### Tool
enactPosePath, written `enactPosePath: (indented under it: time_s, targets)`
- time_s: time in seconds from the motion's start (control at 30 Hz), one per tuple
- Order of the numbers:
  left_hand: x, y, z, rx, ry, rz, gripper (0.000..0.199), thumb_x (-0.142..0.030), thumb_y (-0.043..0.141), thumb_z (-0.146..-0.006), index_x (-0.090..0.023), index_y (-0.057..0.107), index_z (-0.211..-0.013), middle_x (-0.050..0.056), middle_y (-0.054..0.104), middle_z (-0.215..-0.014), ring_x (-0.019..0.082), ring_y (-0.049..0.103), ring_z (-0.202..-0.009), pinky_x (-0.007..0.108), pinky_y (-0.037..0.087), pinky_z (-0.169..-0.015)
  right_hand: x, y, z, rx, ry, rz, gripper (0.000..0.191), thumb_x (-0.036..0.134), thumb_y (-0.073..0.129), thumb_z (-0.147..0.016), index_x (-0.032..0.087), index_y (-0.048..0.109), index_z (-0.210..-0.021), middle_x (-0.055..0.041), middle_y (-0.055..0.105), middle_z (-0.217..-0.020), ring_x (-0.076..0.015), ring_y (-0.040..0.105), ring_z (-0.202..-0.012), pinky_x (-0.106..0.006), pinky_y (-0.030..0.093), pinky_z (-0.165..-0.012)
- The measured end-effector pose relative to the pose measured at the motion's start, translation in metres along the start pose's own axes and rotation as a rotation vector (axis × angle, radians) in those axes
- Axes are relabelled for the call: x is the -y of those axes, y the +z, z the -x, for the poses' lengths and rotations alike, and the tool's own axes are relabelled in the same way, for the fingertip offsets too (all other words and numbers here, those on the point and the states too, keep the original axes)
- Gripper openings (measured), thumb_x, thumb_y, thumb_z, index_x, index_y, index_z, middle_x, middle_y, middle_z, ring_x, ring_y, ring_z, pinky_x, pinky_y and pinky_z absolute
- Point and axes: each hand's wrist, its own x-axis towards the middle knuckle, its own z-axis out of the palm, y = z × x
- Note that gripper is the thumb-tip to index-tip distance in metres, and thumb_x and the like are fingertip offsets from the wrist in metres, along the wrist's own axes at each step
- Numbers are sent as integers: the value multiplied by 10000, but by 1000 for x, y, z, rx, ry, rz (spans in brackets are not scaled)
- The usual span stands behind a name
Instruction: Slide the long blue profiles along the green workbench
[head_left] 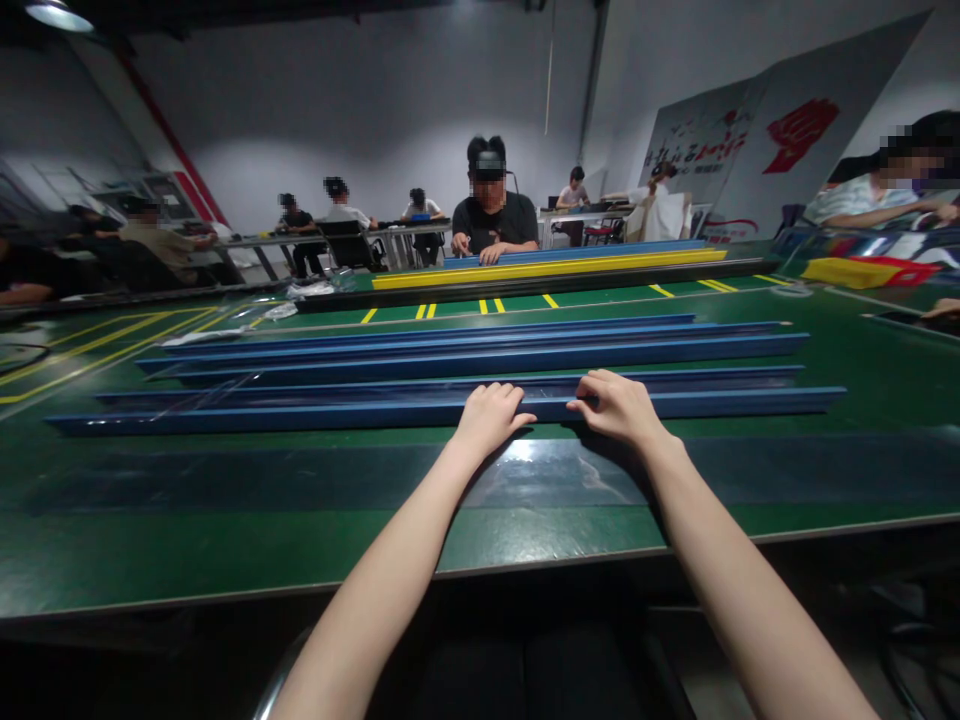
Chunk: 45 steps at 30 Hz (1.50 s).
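A long blue plastic channel (300, 413) lies across the table in front of me, with low raised walls along its length. My left hand (491, 415) is closed over its near wall, fingers reaching inside and thumb on the front side. A short way to the right, my right hand (616, 405) grips the same wall with curled fingers; its fingertips are partly hidden. Behind this channel lie several more blue strips (495, 352), roughly parallel. Between my forearms and the channel, a wide transparent plastic strip (525, 472) rests flat on the table.
The green table (225, 575) ends at a pale front edge. Farther back lie a yellow strip (555, 268) and a black strip (525, 283). Across the table sits a person (495, 215) with hands on a blue strip. A yellow tray (855, 271) stands at right.
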Motion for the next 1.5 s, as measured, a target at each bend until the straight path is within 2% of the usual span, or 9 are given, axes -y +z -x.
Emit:
enactPosePath:
  time_s: [0.27,0.53,0.77,1.3,1.5]
  targets:
    - [7,-2,0,-25,-61,-33,301,-465,523,-813,-178,578,-882,39,634,-943,191,538,-909,294,339,-740,-8,-5,6,-3,60,24,191,371,512,-744,197,570,-690,-34,609,-759,-163,531,-730,-245,283,-549]
    - [6,1,1,-9,-63,-54,330,-487,489,-823,-173,591,-839,46,633,-922,196,540,-881,301,332,-712,-6,-4,5,17,-3,-21,183,367,485,-766,200,553,-732,-34,600,-770,-169,525,-754,-252,329,-614]
    - [6,0,1,-5,-71,-48,329,-484,492,-823,-172,592,-847,53,634,-922,199,540,-887,300,332,-719,6,1,1,24,-68,-78,253,450,501,-783,203,553,-763,-36,601,-794,-169,527,-780,-252,346,-628]
    - [6,3,1,-49,-110,-16,384,-533,477,-809,-171,603,-818,72,637,-870,206,551,-854,310,329,-689,8,3,-2,15,-60,29,325,458,427,-825,187,573,-719,-59,600,-783,-161,516,-742,-250,292,-581]
    - [3,3,0,-50,-90,-34,390,-541,474,-804,-172,596,-836,63,638,-874,197,550,-852,301,334,-689,4,-1,1,13,-26,50,302,443,464,-804,181,579,-707,-52,605,-772,-160,528,-729,-250,289,-574]
